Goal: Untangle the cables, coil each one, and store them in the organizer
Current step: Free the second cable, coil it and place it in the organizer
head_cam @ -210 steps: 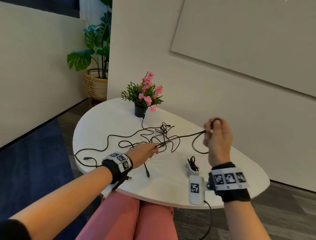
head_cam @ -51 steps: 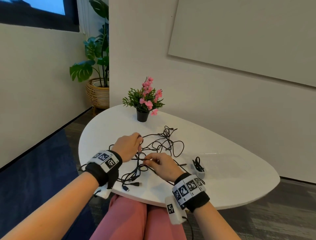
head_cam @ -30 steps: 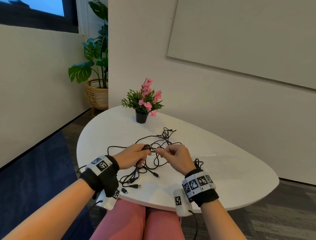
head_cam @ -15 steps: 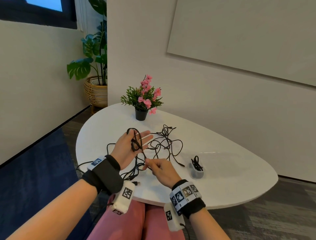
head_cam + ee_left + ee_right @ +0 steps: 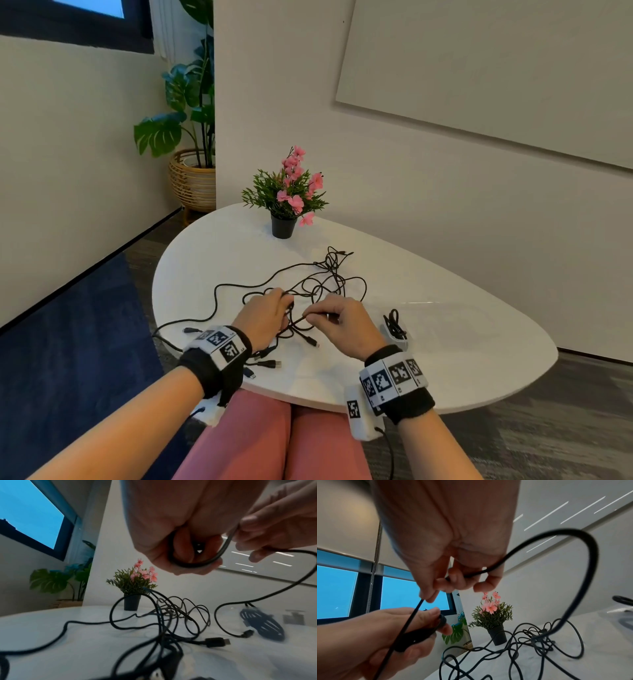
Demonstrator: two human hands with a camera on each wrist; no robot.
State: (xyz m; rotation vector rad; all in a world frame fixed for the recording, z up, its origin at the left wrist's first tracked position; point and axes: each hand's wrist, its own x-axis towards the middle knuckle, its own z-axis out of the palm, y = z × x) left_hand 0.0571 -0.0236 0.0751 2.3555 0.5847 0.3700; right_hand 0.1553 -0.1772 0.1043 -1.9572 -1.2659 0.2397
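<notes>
Several black cables (image 5: 325, 279) lie tangled in the middle of the white table (image 5: 462, 346). My left hand (image 5: 286, 308) hovers low over the tangle's near side, fingers curled round a small coil of black cable (image 5: 187, 562). Just to its right, my right hand (image 5: 310, 316) pinches the same cable (image 5: 418, 609) between thumb and fingertips. A loop of it (image 5: 583, 563) arcs back down into the tangle (image 5: 539, 641). The small clear organizer (image 5: 397, 334) stands right of my right hand and holds one coiled black cable (image 5: 262, 624).
A small potted plant with pink flowers (image 5: 287, 202) stands at the table's far side. Loose plug ends (image 5: 270, 363) lie near the front edge by my left wrist. One cable (image 5: 168, 337) trails off the table's left edge. My legs sit under the front edge.
My left hand was raised palm-up with cable loops over its fingers; it has turned over, dropped toward the table and closed on the coil. My right hand has moved up beside it.
</notes>
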